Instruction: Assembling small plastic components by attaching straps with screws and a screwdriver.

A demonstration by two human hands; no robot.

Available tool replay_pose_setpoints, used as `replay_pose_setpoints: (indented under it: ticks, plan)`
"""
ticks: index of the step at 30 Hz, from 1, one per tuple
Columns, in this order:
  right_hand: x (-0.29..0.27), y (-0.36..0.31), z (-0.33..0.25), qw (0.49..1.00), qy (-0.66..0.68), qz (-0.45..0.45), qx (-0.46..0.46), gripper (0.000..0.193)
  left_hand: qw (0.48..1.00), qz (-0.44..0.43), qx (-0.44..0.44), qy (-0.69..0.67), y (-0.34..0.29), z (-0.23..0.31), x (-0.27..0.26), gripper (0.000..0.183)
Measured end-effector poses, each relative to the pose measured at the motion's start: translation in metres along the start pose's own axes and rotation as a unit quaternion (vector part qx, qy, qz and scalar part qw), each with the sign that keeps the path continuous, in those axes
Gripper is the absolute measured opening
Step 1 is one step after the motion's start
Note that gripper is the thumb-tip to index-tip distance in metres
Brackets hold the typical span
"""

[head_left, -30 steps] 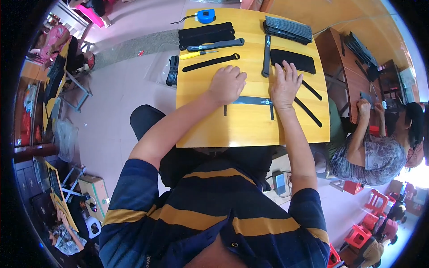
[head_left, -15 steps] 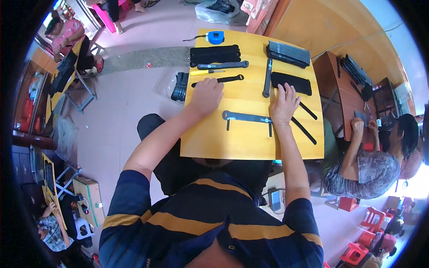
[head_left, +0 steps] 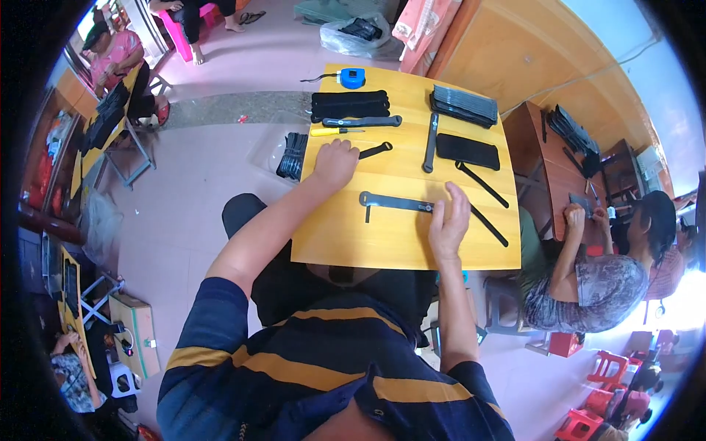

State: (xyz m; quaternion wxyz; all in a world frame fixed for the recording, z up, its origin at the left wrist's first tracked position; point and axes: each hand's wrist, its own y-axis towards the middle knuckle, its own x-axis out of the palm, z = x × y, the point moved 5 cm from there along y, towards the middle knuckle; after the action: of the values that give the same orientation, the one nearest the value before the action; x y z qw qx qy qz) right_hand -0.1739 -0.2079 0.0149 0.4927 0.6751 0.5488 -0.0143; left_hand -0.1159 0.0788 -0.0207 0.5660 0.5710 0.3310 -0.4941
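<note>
My left hand point(head_left: 337, 163) is closed on a black hook-and-loop strap point(head_left: 376, 150); the strap's ring end sticks out to the right, and its other end is hidden under the hand. My right hand point(head_left: 450, 222) holds nothing, its fingers curved and apart, beside the right end of a grey strap point(head_left: 397, 202) lying crosswise. A short dark piece point(head_left: 368, 214) hangs below that strap's left end. To the right of this hand lie two thin black straps, the upper one point(head_left: 484, 185) with its ring end showing and the lower one point(head_left: 489, 226) partly behind the fingers.
At the yellow board's point(head_left: 331, 246) far side are a blue tape measure point(head_left: 352, 78), a black strap stack point(head_left: 349, 104), a yellow-handled pointed tool point(head_left: 329, 132), packed grey straps point(head_left: 463, 105) and a black bundle point(head_left: 468, 151). A bag of straps point(head_left: 292, 156) stands left. A co-worker point(head_left: 596, 283) sits right.
My right hand has drawn back toward me from the black bundle, uncovering a strap's ring end. The held strap's left end no longer shows beside my left hand. The whole view has shifted slightly.
</note>
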Motion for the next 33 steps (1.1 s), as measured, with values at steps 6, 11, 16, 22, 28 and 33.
replay_pose_setpoints:
  ticks: [6, 11, 16, 22, 28, 33]
  plan:
    - [0.008, -0.014, -0.036, 0.984, 0.145, -0.073, 0.077, 0.022, 1.000, 0.008, 0.005, -0.029, -0.064, -0.018, -0.029, 0.017]
    - [0.016, -0.033, -0.046, 0.969, 0.183, -0.118, 0.114, 0.018, 0.987, 0.128, -0.060, -0.074, -0.121, -0.030, -0.048, 0.024]
    - [0.032, -0.025, -0.077, 0.974, 0.174, -0.143, 0.028, 0.021, 0.960, 0.080, -0.149, -0.224, -0.138, -0.039, -0.040, 0.029]
    - [0.059, -0.033, -0.079, 0.961, -0.062, -0.261, -0.069, 0.056, 0.963, 0.053, -0.167, -0.206, -0.147, -0.046, -0.046, 0.028]
    - [0.053, -0.062, -0.038, 0.931, -0.171, -0.319, -0.048, 0.082, 0.947, 0.122, -0.163, -0.249, -0.157, -0.050, -0.046, 0.025]
    - [0.027, -0.061, 0.001, 0.922, -0.222, -0.317, 0.018, 0.085, 0.943, 0.088, -0.179, -0.266, -0.154, -0.044, -0.062, 0.019]
